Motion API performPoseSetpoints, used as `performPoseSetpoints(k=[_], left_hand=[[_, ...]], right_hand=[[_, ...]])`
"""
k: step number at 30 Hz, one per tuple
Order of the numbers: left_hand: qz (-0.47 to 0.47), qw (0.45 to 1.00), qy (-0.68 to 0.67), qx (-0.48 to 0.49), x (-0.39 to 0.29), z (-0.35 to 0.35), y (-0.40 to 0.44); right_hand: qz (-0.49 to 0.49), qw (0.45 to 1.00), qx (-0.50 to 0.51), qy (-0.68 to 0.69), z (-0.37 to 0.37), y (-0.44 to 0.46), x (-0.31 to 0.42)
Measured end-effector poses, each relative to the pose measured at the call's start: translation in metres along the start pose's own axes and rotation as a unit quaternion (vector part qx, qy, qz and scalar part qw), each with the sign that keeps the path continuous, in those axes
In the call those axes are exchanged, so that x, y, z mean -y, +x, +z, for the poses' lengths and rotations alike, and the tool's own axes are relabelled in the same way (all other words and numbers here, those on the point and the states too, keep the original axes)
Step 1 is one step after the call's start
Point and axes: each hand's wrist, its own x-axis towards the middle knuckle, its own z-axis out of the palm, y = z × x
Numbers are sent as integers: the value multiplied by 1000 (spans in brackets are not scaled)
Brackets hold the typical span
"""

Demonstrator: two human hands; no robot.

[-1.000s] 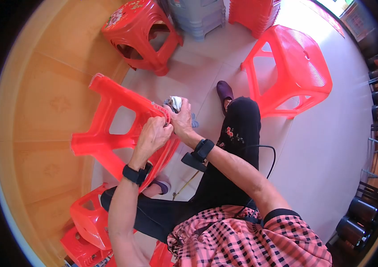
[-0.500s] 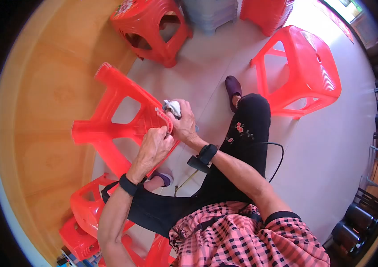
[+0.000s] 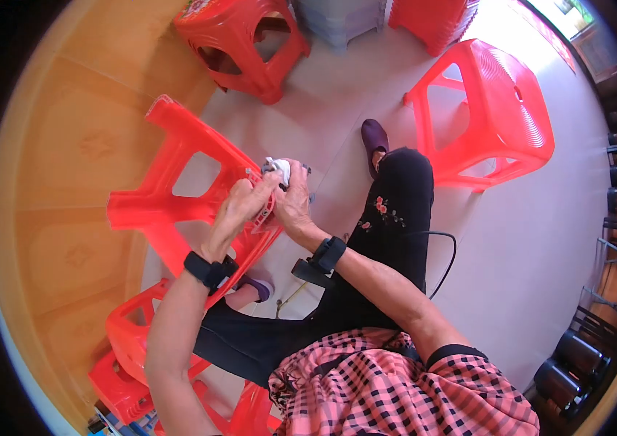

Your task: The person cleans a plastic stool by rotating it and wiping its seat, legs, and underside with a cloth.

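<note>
A red plastic stool (image 3: 177, 174) lies tipped on its side in front of me, its legs pointing left and its seat side towards my hands. My right hand (image 3: 294, 203) is closed at the stool's edge around a crumpled white cloth (image 3: 278, 170), with something small and dark beside it. My left hand (image 3: 241, 205) is just left of it, fingers curled and fingertips reaching the cloth; what they pinch, if anything, is hidden. Below the hands, a pale, patterned curved strip (image 3: 263, 215) runs along the stool's rim.
Another red stool (image 3: 490, 109) stands at the right, and a darker red one (image 3: 246, 51) at the back. Stacked grey stools (image 3: 341, 22) and stacked red stools (image 3: 432, 22) are behind. More red stools (image 3: 130, 334) sit lower left by the wooden panel (image 3: 68, 196). Dark jars (image 3: 577, 363) line the right.
My left hand has moved up from the stool's rim towards the white cloth, its fingers now at the bundle. My right hand stays at the stool's edge. The view has shifted slightly.
</note>
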Motion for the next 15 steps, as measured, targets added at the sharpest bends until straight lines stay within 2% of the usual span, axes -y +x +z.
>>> performPoseSetpoints(k=[2,11,13,15], left_hand=[[-68,993,-68,67,2,-5,8],[-7,999,-44,30,-9,-9,-2],[-7,998,-59,33,-7,-8,-4],[-59,995,-72,20,-4,-5,-1]], right_hand=[[37,998,3,45,0,2,4],[-34,999,24,29,-2,13,-3],[-51,998,30,30,-2,13,-3],[-73,996,37,37,-2,14,-3]])
